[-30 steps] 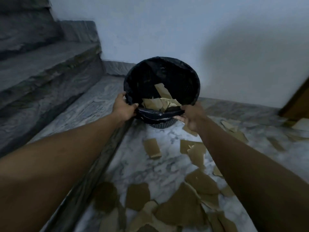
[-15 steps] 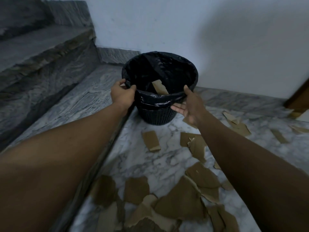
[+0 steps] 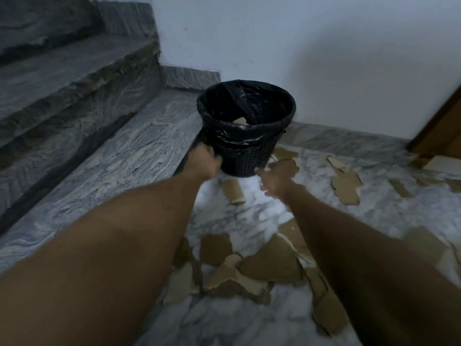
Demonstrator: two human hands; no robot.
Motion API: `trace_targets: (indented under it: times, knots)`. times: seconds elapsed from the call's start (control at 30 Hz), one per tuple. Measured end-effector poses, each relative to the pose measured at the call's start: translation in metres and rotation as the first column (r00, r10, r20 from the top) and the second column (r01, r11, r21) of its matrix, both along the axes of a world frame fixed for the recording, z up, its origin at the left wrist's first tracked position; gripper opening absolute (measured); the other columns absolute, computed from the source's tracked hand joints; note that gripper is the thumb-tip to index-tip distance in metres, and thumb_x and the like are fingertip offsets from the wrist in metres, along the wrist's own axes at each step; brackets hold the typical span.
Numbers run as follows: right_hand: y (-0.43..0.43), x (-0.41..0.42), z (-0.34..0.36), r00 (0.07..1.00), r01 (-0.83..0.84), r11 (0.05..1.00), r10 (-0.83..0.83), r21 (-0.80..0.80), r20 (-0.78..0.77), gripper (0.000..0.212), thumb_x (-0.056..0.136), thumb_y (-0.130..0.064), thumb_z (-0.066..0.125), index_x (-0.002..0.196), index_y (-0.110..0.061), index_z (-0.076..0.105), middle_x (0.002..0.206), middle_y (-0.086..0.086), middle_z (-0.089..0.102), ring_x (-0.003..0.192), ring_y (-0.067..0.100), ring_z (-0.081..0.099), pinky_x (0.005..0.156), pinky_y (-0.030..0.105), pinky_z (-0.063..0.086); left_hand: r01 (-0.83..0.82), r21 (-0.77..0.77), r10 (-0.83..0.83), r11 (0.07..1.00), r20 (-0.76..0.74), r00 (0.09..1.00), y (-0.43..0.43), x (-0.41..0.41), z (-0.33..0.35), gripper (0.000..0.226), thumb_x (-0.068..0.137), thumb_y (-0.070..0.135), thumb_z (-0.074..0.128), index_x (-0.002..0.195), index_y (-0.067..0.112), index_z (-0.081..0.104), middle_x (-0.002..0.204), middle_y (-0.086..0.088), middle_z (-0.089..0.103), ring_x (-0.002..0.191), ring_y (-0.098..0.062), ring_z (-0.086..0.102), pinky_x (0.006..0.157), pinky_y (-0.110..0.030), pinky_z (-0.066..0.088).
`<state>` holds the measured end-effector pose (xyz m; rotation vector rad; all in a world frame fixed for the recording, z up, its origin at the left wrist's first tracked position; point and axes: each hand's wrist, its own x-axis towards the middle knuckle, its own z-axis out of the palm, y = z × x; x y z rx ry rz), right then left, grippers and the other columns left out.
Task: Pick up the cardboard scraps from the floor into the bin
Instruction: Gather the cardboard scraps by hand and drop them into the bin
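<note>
The black mesh bin (image 3: 245,156), lined with a black bag, stands upright on the marble floor beside the lowest step, and one cardboard scrap (image 3: 240,120) shows inside it. My left hand (image 3: 203,162) is blurred against the bin's lower left wall, so its grip is unclear. My right hand (image 3: 278,178) hovers just below the bin's right base with fingers apart and nothing in it. Several brown cardboard scraps lie on the floor: a small one (image 3: 233,192) between my hands, a big pile (image 3: 269,265) under my forearms, and others (image 3: 346,187) to the right.
Grey marble stairs (image 3: 82,101) rise on the left, and the bin stands against the edge of the lowest step. A white wall (image 3: 324,58) runs behind the bin. A wooden door frame (image 3: 439,128) stands at the far right.
The bin went from tilted toward me to upright. My right hand let go of the rim, and both hands dropped from the rim to the bin's base. The view pulled back.
</note>
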<state>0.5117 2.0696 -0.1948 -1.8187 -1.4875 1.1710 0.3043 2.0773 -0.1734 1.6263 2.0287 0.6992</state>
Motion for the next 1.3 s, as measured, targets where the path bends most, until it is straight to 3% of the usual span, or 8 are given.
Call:
trace_targets:
  times: [0.2,0.37,0.6,0.7,0.87,1.03,1.13,1.3]
  knots:
    - [-0.115,-0.043,-0.092,0.729,-0.587,0.809,0.550,-0.042,0.408,0.039,0.090,-0.020,0.070,0.125,-0.005,0.063,0.126,0.015,0.060,0.120,0.034,0.056,0.096,0.038,0.046,0.052,-0.624,-0.249,0.780,-0.232,0.940,-0.102,-0.037,-0.141,0.088,0.086,0.039,0.069,0.155,0.016,0.019,0.158,-0.018,0.015,0.141,-0.043,0.026,0.103,-0.042,0.042]
    - [-0.154,-0.063,-0.109,0.219,-0.834,0.499,0.690,-0.235,0.690,0.061,0.087,-0.037,0.070,0.142,-0.022,0.048,0.142,0.009,0.043,0.132,0.036,0.036,0.103,0.055,0.030,-0.060,-0.586,0.033,0.808,-0.056,0.998,-0.126,-0.063,-0.160,0.112,0.073,0.054,0.078,0.157,0.017,0.014,0.163,-0.009,0.009,0.149,-0.036,0.011,0.116,-0.038,0.022]
    - [-0.153,-0.065,-0.106,0.070,-0.838,0.461,0.620,-0.291,0.781,0.055,0.089,-0.033,0.066,0.136,-0.012,0.049,0.136,0.018,0.042,0.132,0.038,0.033,0.105,0.055,0.027,0.048,-0.613,-0.356,0.789,-0.393,0.848,-0.124,-0.071,-0.145,0.147,0.033,0.090,0.058,0.157,0.024,0.016,0.165,-0.008,0.001,0.149,-0.037,0.013,0.118,-0.052,0.019]
    - [-0.152,-0.065,-0.107,0.092,-0.833,0.476,0.621,-0.281,0.779,0.050,0.091,-0.025,0.063,0.137,-0.013,0.048,0.139,0.019,0.038,0.134,0.040,0.030,0.105,0.056,0.026,0.111,-0.628,-0.448,0.770,-0.409,0.795,-0.121,-0.060,-0.113,0.098,0.052,0.085,0.052,0.134,0.031,0.058,0.162,-0.006,0.021,0.145,-0.034,0.026,0.117,-0.044,0.021]
    - [-0.146,-0.065,-0.100,0.190,-0.814,0.523,0.652,-0.254,0.734,0.034,0.091,-0.013,0.062,0.124,-0.014,0.053,0.133,0.015,0.047,0.127,0.036,0.041,0.108,0.058,0.023,0.110,-0.694,-0.491,0.712,-0.380,0.784,-0.151,-0.037,-0.104,0.105,0.068,0.077,0.066,0.149,0.017,0.036,0.155,-0.010,0.032,0.140,-0.033,0.033,0.114,-0.038,0.031]
    - [-0.120,-0.062,-0.082,0.614,-0.652,0.710,0.701,-0.267,0.364,0.048,0.084,-0.025,0.074,0.128,-0.019,0.056,0.131,0.009,0.056,0.125,0.033,0.051,0.109,0.053,0.030,0.097,-0.726,-0.540,0.681,-0.408,0.736,-0.180,-0.024,-0.115,0.089,0.060,0.076,0.062,0.137,0.031,0.048,0.138,-0.008,0.036,0.129,-0.041,0.030,0.104,-0.047,0.034]
    - [-0.110,-0.057,-0.066,0.864,-0.494,0.862,0.501,-0.112,0.047,0.025,0.085,-0.023,0.077,0.098,-0.015,0.058,0.093,0.006,0.059,0.088,0.023,0.060,0.069,0.031,0.046,0.050,-0.702,-0.490,0.711,-0.443,0.751,-0.181,-0.032,-0.127,0.090,0.058,0.064,0.070,0.135,0.027,0.042,0.136,-0.010,0.034,0.123,-0.038,0.036,0.105,-0.046,0.038]
    - [-0.083,-0.027,-0.052,0.950,-0.293,0.951,0.302,-0.098,0.085,0.042,0.086,-0.037,0.076,0.108,-0.005,0.061,0.101,0.010,0.065,0.095,0.026,0.063,0.074,0.031,0.046,-0.001,-0.692,-0.319,0.722,-0.335,0.887,-0.174,-0.024,-0.114,0.074,0.075,0.053,0.072,0.133,0.014,0.049,0.142,-0.020,0.041,0.124,-0.039,0.044,0.108,-0.039,0.037]
